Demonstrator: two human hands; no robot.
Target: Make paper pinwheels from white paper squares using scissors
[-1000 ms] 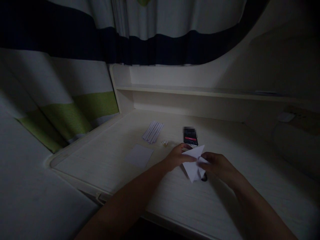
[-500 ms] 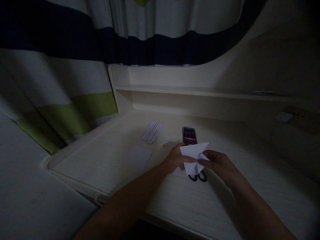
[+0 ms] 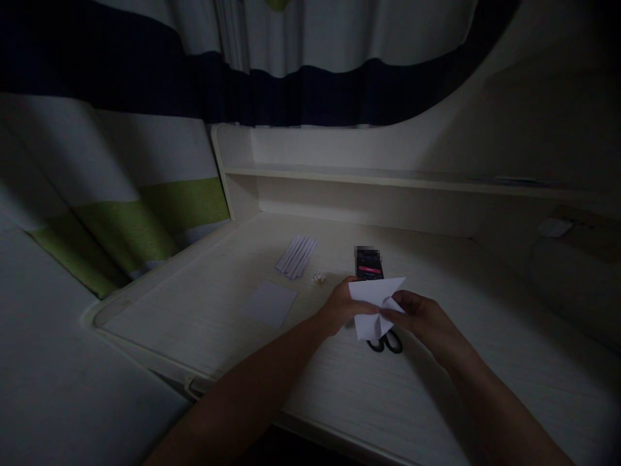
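A partly folded sheet of white paper (image 3: 372,292) is held above the desk between both hands. My left hand (image 3: 341,307) grips its left side, thumb lying across the front and the other fingers behind. At the right side my right hand (image 3: 414,312) pinches a fold, with thumb and fingers closed on it. The folds meet near the two thumbs. Below the paper show the black handles of a pair of scissors (image 3: 392,342); their blades are hidden. Behind the paper lies a phone (image 3: 369,266) with a lit screen, its near end covered.
On the whitish desk (image 3: 310,382), a flat paper square (image 3: 270,303) lies left of my hands. Several folded paper strips (image 3: 296,256) and a small pile of whitish bits (image 3: 319,278) lie farther back. A shelf (image 3: 349,175) runs along the back, below a striped curtain (image 3: 330,97).
Both hands keep their hold on the paper. The paper's lower part has shifted slightly left, and a little more of the scissor handles shows.
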